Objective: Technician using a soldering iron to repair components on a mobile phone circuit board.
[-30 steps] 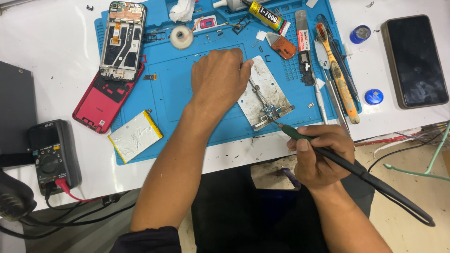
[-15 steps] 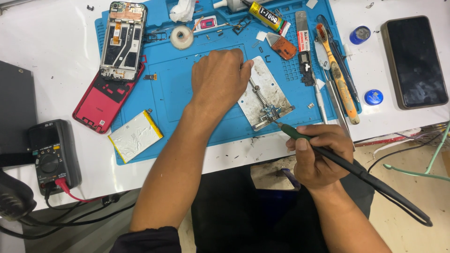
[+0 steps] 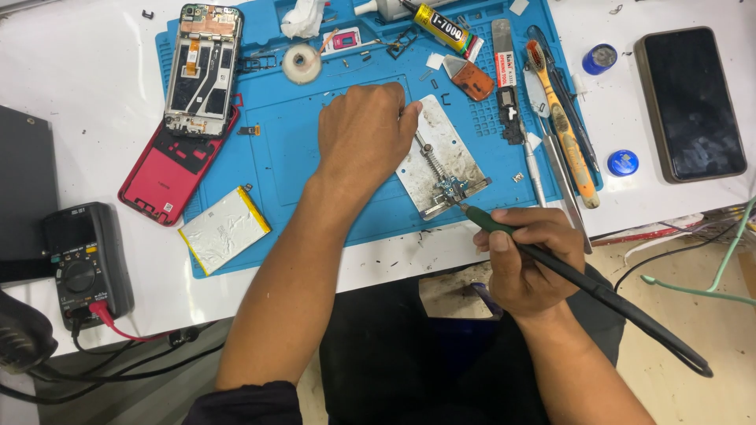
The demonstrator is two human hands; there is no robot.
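Blue mat (image 3: 315,173) across the upper middle of the frame, on a white bench (image 3: 87,94); near edge of the bench running just below the work, so little room toward the body and open mat only to the left of the hands.

Left hand (image 3: 364,134) at centre frame, palm down, fingers curled and pressed onto the left edge of the plate (image 3: 437,149); pinning it, grasping nothing. Forearm running down-left to lower centre, blocking that side.

Right hand (image 3: 526,256) lower right of centre, off the bench edge, clenched around the iron (image 3: 598,295) in a pen grip. Iron's long axis slanting from lower right up to upper left; cord end trailing toward the lower right corner, tip just off the hand's upper left.

Plate lying up and left of the right hand, long axis tilted from upper left to lower right, its near end close to the mat's lower edge. Small board (image 3: 450,189) clamped at that near end, right at the iron's tip; touching or a hair apart, cannot tell. Right hand clearly the nearer to it.

Crowded to the right of the plate: tweezers (image 3: 551,161), orange-handled tool (image 3: 563,126), all lying roughly top to bottom. Dark phone (image 3: 691,102) at far right.

Left side: phone frame (image 3: 201,67) at upper left, red cover (image 3: 169,169) under it, battery (image 3: 224,230) below, meter (image 3: 83,260) at far left.
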